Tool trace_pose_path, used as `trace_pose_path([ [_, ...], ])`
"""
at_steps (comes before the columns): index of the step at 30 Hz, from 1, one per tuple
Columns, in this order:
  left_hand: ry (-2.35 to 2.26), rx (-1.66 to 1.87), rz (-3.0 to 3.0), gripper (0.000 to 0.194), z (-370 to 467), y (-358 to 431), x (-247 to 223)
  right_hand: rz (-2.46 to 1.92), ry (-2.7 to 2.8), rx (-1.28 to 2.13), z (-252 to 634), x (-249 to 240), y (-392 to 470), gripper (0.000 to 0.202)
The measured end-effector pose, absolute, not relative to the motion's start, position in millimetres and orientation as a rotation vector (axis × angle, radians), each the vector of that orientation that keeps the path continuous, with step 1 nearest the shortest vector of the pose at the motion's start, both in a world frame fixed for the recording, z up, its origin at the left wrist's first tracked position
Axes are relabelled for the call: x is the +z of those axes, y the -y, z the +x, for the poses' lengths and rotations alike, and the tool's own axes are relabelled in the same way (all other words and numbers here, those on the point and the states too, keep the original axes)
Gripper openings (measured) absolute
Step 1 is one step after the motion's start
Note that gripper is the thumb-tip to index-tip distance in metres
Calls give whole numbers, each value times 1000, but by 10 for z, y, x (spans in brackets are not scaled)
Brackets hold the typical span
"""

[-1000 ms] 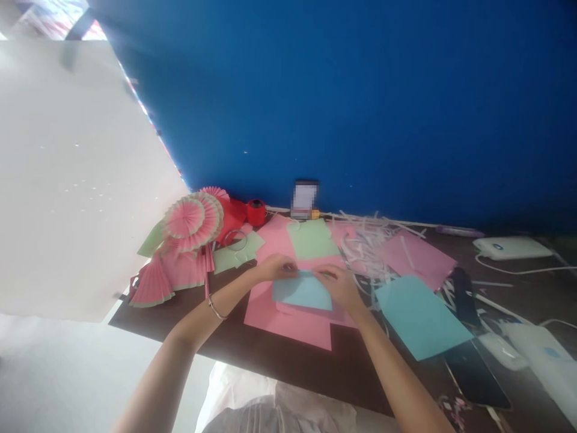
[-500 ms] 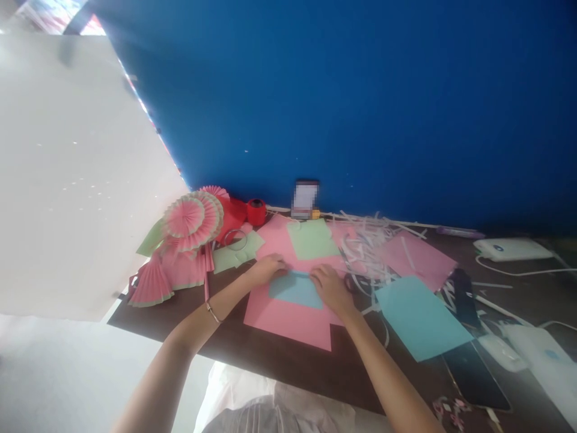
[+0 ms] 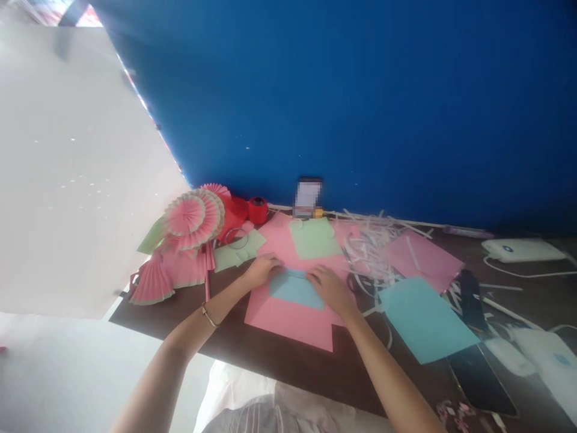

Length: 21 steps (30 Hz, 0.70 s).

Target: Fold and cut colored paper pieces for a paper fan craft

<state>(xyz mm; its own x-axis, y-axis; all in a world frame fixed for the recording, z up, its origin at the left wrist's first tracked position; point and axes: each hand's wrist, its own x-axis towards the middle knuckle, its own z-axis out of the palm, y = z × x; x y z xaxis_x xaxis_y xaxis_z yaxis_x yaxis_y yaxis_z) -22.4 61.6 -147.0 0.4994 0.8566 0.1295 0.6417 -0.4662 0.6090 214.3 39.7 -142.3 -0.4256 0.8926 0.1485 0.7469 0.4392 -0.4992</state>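
Note:
A light blue sheet of paper (image 3: pixel 296 291) lies on pink paper (image 3: pixel 288 328) in front of me, with a narrow folded band along its far edge. My left hand (image 3: pixel 265 269) has its fingertips closed on the far left corner of the blue sheet. At the far right corner, my right hand (image 3: pixel 329 285) pinches the same folded edge. A green sheet (image 3: pixel 315 237) lies just beyond the hands. Part of the blue sheet's right side is hidden behind my right hand.
Pleated pink-and-green paper fans (image 3: pixel 189 219) and red tape (image 3: pixel 258 210) stand at the left. White paper strips (image 3: pixel 367 246) are heaped behind a turquoise sheet (image 3: pixel 426 319) on the right. A phone (image 3: pixel 484 379) lies near the table's front right.
The view has shifted slightly. Both hands stay at the blue sheet's far edge, and my right hand's fingers have moved a little to the left along it.

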Motion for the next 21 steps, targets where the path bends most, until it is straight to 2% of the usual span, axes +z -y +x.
trace_pose_path([
  [5, -1340, 634, 2133, 27, -217, -648, -1528, -1509, 2183, 626, 2127, -1466, -479, 22],
  [14, -1419, 590, 2013, 17, -192, -741, -1508, -1563, 2119, 774, 2109, -1444, -547, 22],
  [21, -1416, 526, 1992, 21, -179, -797, -1462, -1575, 2131, 828, 2093, -1426, -597, 20],
])
